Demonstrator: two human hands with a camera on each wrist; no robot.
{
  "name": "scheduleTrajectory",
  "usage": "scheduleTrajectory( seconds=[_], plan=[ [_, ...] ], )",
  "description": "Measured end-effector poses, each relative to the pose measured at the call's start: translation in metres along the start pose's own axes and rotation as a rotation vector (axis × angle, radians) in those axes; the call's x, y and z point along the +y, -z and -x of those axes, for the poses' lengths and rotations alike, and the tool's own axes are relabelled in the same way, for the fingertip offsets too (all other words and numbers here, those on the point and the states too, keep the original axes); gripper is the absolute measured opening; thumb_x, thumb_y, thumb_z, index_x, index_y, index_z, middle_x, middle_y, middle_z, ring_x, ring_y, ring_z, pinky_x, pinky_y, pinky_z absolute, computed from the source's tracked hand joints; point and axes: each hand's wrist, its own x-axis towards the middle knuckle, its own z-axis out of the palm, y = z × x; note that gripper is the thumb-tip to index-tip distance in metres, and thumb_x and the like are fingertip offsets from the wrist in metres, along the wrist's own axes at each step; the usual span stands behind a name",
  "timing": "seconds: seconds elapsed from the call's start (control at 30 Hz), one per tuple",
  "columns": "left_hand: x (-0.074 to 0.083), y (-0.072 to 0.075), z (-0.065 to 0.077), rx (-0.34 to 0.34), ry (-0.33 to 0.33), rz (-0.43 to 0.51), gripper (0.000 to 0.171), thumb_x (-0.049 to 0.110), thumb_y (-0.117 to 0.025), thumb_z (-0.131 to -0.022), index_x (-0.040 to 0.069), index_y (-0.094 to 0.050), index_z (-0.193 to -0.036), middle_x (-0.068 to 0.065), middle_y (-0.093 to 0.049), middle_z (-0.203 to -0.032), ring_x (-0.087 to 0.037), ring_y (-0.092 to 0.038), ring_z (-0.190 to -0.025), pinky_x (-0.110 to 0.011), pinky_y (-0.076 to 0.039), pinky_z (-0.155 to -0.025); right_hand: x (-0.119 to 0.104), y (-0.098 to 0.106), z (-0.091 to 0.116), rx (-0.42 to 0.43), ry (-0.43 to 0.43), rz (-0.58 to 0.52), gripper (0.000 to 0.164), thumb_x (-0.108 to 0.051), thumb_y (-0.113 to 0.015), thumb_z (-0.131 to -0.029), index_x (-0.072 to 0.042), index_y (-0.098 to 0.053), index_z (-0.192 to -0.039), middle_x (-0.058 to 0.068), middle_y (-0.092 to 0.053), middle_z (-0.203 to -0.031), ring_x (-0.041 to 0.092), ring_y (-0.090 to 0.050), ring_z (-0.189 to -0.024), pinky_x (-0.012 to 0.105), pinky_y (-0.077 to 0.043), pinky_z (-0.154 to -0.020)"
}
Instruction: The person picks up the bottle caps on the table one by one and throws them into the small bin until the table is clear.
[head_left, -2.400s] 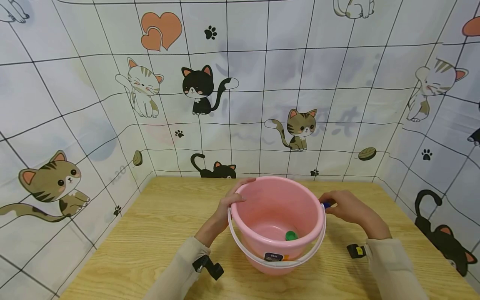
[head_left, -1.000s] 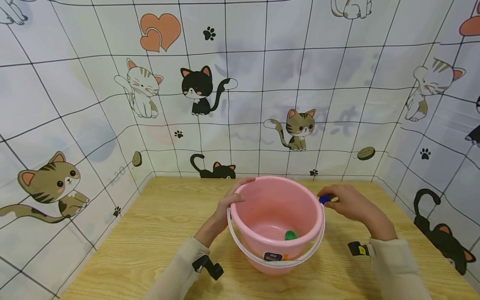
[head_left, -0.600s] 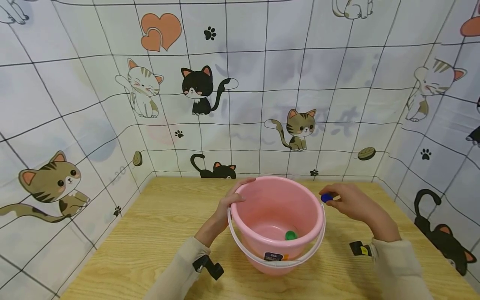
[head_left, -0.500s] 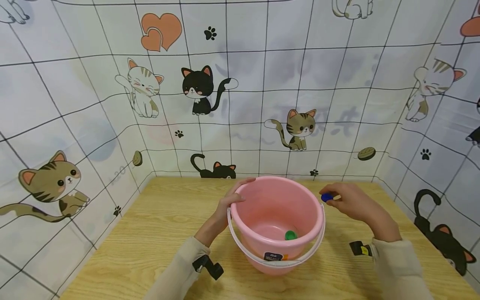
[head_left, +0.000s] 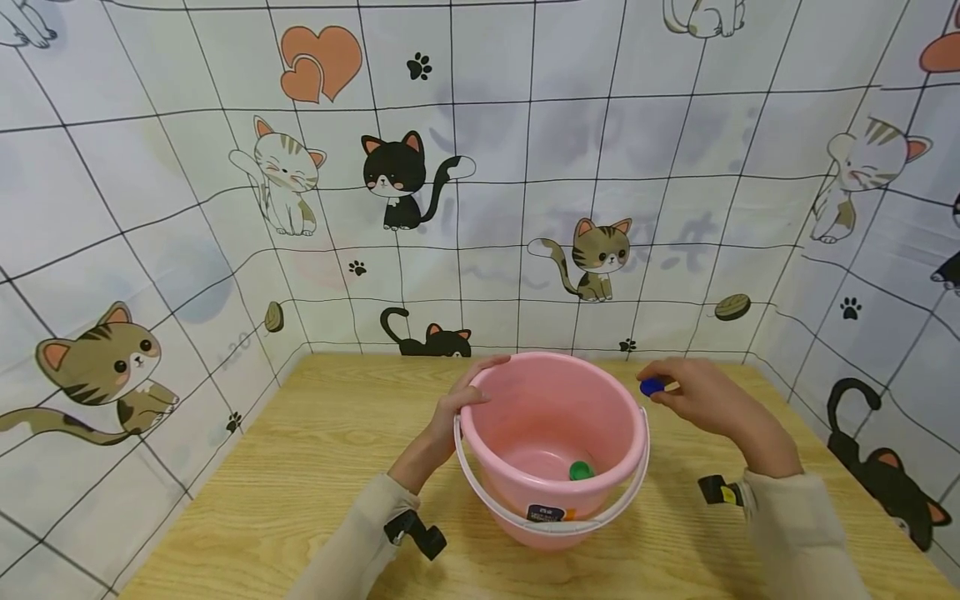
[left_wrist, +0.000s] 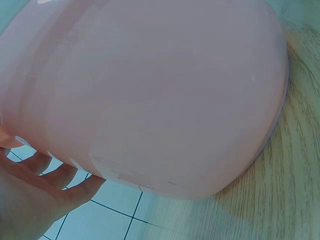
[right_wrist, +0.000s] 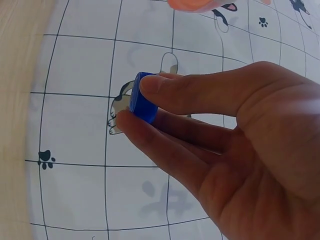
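Note:
A pink bucket [head_left: 555, 400] stands on the wooden table, tilted a little towards me. My left hand [head_left: 457, 400] grips its left rim, thumb over the edge and fingers on the outer wall; the left wrist view shows those fingers [left_wrist: 60, 175] against the bucket's side. Just beyond the right rim, my right hand [head_left: 701, 396] pinches a small blue bottle cap [head_left: 652, 387] between thumb and fingers, apart from the bucket. The right wrist view shows the blue cap [right_wrist: 144, 100] from its side. On the bucket's floor lies a small green cap [head_left: 581, 471].
The bucket's white handle [head_left: 555, 527] hangs down over its front. Around the wooden table [head_left: 337, 467] rise wall coverings [head_left: 487, 183] with a grid and printed cats. A black wrist camera [head_left: 416, 533] sits on the left sleeve, another [head_left: 718, 490] on the right.
My right hand has risen slightly from beside the rim and moved a little right, bringing the blue cap into fuller view. The left hand, bucket and green cap have stayed put.

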Motion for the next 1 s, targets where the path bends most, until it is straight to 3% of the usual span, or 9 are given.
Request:
scheduleTrajectory(
  seconds=[0.4,1.0],
  plan=[
    [-0.001,0.001,0.0,-0.004,-0.004,0.0,0.072,0.019,-0.042,-0.087,0.021,-0.037,-0.158,-0.016,-0.041,-0.157,-0.033,-0.052,-0.128,-0.036,-0.055,-0.095,-0.02,0.012,-0.017,0.01,0.069,0.056,0.024,-0.002,-0.072,-0.091,-0.002,-0.074,-0.115,0.011,-0.075,-0.106,0.028,-0.071,-0.098,0.047,-0.061,-0.082],
    [-0.001,0.001,-0.001,0.003,0.002,0.011,0.071,0.02,-0.042,-0.087,0.025,-0.039,-0.157,-0.012,-0.044,-0.155,-0.034,-0.052,-0.13,-0.048,-0.053,-0.1,-0.051,0.029,-0.041,0.002,0.14,0.105,0.025,-0.002,-0.074,-0.09,-0.002,-0.074,-0.115,0.012,-0.076,-0.108,0.026,-0.071,-0.097,0.044,-0.062,-0.082]
  ],
)
